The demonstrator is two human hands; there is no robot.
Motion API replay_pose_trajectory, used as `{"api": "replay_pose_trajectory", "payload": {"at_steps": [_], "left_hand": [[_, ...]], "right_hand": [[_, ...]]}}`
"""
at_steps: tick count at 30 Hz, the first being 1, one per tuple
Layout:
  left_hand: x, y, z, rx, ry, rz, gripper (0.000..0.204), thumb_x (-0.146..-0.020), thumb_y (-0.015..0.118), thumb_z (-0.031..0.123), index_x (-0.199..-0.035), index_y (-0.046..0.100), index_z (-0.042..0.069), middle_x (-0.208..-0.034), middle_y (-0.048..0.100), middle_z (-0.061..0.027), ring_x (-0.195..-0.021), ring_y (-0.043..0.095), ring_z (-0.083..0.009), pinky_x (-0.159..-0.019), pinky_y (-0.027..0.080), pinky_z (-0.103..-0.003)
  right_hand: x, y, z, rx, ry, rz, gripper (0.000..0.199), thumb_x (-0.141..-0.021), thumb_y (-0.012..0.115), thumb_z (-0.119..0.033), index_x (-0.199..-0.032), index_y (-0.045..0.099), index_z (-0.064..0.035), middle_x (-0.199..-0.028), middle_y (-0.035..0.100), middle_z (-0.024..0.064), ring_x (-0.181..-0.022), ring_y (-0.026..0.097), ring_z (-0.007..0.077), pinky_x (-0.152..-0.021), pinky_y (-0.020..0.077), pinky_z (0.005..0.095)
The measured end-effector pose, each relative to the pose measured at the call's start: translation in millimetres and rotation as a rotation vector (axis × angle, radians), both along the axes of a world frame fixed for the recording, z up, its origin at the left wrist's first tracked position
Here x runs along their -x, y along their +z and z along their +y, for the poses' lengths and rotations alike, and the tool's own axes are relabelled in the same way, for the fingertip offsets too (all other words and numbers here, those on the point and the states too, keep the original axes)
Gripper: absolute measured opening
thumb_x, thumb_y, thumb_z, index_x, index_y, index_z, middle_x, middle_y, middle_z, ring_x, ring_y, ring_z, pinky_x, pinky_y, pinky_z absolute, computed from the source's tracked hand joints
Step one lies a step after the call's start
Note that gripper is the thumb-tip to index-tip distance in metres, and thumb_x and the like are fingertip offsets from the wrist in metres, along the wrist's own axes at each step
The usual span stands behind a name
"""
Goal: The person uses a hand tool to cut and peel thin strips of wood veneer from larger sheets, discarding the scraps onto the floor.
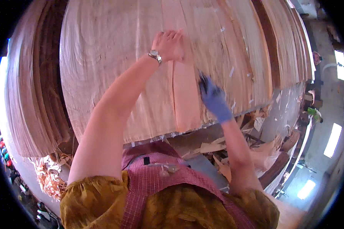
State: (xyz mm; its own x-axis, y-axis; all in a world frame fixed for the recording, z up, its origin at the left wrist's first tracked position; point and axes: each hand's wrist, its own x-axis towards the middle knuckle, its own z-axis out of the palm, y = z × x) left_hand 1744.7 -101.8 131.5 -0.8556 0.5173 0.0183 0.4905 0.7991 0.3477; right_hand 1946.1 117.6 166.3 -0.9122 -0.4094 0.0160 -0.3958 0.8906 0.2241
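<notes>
My left hand (169, 45), bare and wearing a metal watch (155, 56), presses down on a narrow reddish wood veneer strip (186, 103). Its fingers lie apart on the wood, with nothing held in them. The strip runs lengthwise over a wide stack of pale wood veneer sheets (114, 76). Just right of the strip is my right hand (216, 100), in a blue glove and somewhat blurred. It is closed around a slim dark hand tool (202, 81) that points away from me along the strip's right edge; its exact kind is unclear.
More veneer stacks stand at left (26, 84) and right (290, 45). Small white tape pieces (232, 71) dot the sheets on the right. Veneer scraps (214, 147) lie below the near edge, and curled shavings (49, 177) are heaped at lower left.
</notes>
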Motion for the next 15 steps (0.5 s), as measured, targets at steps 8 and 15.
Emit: {"api": "replay_pose_trajectory", "payload": {"at_steps": [8, 15], "left_hand": [[-2, -1, 0, 0.014, -0.014, 0.042, 0.118, -0.061, 0.084, 0.056, -0.153, 0.021, 0.015, -0.142, 0.049, -0.0037, -0.137, 0.039, -0.0213, -0.112, 0.029, -0.042], [-10, 11, 5, 0.108, -0.019, -0.032, 0.108, -0.064, 0.082, 0.053, -0.150, 0.030, 0.015, -0.149, 0.041, -0.0050, -0.142, 0.031, -0.0239, -0.117, 0.025, -0.046]], "right_hand": [[147, -24, -36, 0.240, -0.096, -0.335, 0.029, -0.096, 0.048, -0.033, -0.112, 0.051, -0.0087, -0.085, 0.070, 0.0183, -0.077, 0.067, 0.0401, -0.063, 0.0520, 0.0527], [38, -16, -8, 0.244, -0.344, -0.480, 0.040, -0.098, 0.044, -0.033, -0.127, 0.047, -0.0055, -0.087, 0.070, 0.0202, -0.073, 0.068, 0.0397, -0.063, 0.0529, 0.0523]]}}
